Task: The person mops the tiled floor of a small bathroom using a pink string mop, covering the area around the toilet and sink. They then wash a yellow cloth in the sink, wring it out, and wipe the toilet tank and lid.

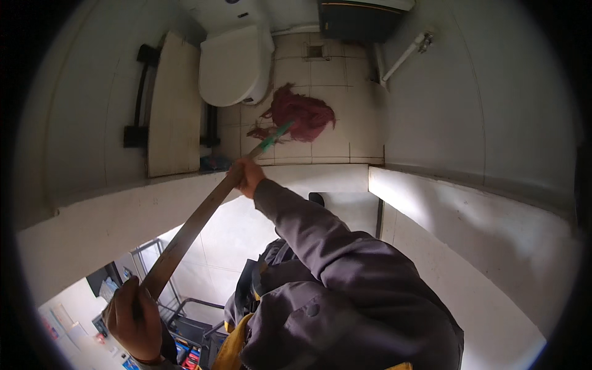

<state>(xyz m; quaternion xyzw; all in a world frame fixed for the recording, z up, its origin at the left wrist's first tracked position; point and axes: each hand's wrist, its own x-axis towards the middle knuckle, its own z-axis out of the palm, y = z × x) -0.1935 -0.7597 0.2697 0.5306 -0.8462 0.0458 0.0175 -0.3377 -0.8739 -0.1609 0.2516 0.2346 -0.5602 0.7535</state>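
A mop with a long wooden handle (191, 228) slants from the lower left up to the tiled floor. Its dark red, stringy mop head (302, 114) lies spread on the tiles, joined to the handle by a green section (274, 139). My left hand (137, 320) is closed around the handle's near end at the lower left. Farther along, close to the green part, my right hand (248, 177) grips the same handle, its arm stretched out in a grey sleeve (320, 228).
A white toilet (229, 68) stands left of the mop head, with a pale board (176, 111) upright beside it. A floor drain (316, 51) and a dark box (361, 21) are farther back. A white pipe (404, 58) runs along the right wall. The doorway's wall edge (320, 179) crosses in front.
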